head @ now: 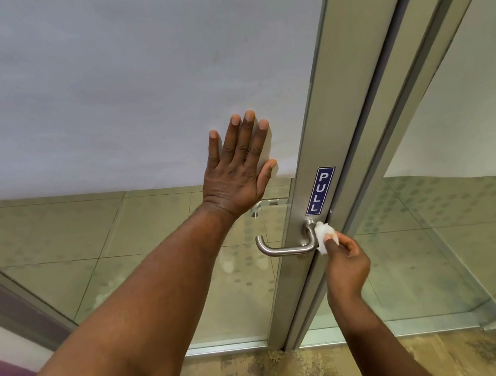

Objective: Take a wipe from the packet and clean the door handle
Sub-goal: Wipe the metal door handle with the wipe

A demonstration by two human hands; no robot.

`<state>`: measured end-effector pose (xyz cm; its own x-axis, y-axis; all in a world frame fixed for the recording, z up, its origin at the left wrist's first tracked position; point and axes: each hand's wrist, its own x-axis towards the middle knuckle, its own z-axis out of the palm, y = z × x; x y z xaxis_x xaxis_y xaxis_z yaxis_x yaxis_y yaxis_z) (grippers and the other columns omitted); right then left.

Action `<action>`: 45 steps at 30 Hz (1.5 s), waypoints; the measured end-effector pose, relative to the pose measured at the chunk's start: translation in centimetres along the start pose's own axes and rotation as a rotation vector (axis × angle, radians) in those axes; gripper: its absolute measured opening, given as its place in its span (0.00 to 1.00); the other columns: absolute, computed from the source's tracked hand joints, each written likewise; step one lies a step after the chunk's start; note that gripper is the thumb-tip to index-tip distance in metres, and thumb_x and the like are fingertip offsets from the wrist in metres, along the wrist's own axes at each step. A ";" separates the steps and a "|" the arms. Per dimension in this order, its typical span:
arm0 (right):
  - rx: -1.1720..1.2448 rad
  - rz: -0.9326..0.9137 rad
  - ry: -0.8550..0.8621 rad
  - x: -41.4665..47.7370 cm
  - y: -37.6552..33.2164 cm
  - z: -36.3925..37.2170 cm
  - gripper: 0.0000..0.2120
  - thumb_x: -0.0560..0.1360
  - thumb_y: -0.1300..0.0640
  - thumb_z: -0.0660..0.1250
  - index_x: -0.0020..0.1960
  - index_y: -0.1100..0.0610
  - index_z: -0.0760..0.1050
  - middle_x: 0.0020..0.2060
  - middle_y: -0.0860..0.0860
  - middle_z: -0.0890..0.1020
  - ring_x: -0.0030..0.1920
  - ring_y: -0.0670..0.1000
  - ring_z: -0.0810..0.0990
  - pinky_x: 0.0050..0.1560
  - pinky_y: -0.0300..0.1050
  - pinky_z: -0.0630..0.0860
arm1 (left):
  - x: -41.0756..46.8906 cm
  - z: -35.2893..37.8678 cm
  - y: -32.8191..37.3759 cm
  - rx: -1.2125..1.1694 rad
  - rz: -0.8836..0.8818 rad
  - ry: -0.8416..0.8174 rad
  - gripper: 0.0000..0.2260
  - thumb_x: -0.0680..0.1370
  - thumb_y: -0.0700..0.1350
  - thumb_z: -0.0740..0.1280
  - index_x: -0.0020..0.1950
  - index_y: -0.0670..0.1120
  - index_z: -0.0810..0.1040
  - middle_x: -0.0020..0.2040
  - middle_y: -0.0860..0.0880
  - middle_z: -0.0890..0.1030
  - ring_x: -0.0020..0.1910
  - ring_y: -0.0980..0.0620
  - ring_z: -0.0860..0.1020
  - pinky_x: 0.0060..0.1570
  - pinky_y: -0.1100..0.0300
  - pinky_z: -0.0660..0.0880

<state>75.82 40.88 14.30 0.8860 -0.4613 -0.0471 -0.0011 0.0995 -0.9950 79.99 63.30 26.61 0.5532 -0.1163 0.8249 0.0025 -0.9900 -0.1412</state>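
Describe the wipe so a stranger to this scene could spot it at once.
Find the metal door frame with the blue PULL sign. Just below the sign sits a curved steel door handle. The wipe is the small crumpled white wad pressed against the handle's base by the right hand, the only white, soft thing among metal and glass.

left hand: bare, no glove, no ring, no watch | left forearm: bare, no sleeve visible up to the frame edge | right hand: bare, no glove, no ring | right forearm: bare, no sleeve | nails: short, unpainted
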 end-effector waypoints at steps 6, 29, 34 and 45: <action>-0.049 0.242 0.078 1.6 2.7 0.0 0.02 0.74 0.62 0.75 0.46 0.57 0.84 0.39 0.51 0.86 0.40 0.49 0.83 0.41 0.39 0.74 | 0.0 -0.1 0.1 0.006 -0.002 -0.008 0.35 0.85 0.61 0.49 0.82 0.48 0.33 0.80 0.48 0.26 0.80 0.48 0.28 0.78 0.45 0.29; 0.423 0.677 -0.400 2.3 3.8 -0.1 0.13 0.81 0.69 0.62 0.63 0.60 0.78 0.47 0.55 0.89 0.53 0.56 0.84 0.54 0.50 0.79 | 0.0 0.1 0.1 0.028 0.006 0.010 0.35 0.85 0.61 0.49 0.82 0.47 0.33 0.80 0.48 0.26 0.80 0.47 0.28 0.78 0.45 0.28; 0.491 0.627 -0.416 1.8 4.5 -1.5 0.13 0.78 0.73 0.64 0.61 0.67 0.78 0.54 0.62 0.86 0.53 0.60 0.87 0.54 0.53 0.84 | 0.0 0.2 0.0 0.036 0.006 0.017 0.34 0.85 0.61 0.48 0.82 0.47 0.34 0.81 0.47 0.27 0.80 0.47 0.29 0.78 0.45 0.29; 0.582 0.591 -0.411 -0.7 4.0 -1.4 0.17 0.66 0.72 0.72 0.54 0.66 0.78 0.48 0.61 0.87 0.48 0.59 0.88 0.47 0.52 0.85 | 0.0 0.0 0.1 0.031 -0.001 0.000 0.35 0.85 0.61 0.48 0.82 0.47 0.33 0.80 0.47 0.26 0.80 0.47 0.28 0.77 0.44 0.30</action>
<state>74.58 40.36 10.26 0.9107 0.1437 -0.3872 -0.3708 0.6974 -0.6134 80.04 63.19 26.62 0.5534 -0.1151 0.8249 0.0294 -0.9871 -0.1574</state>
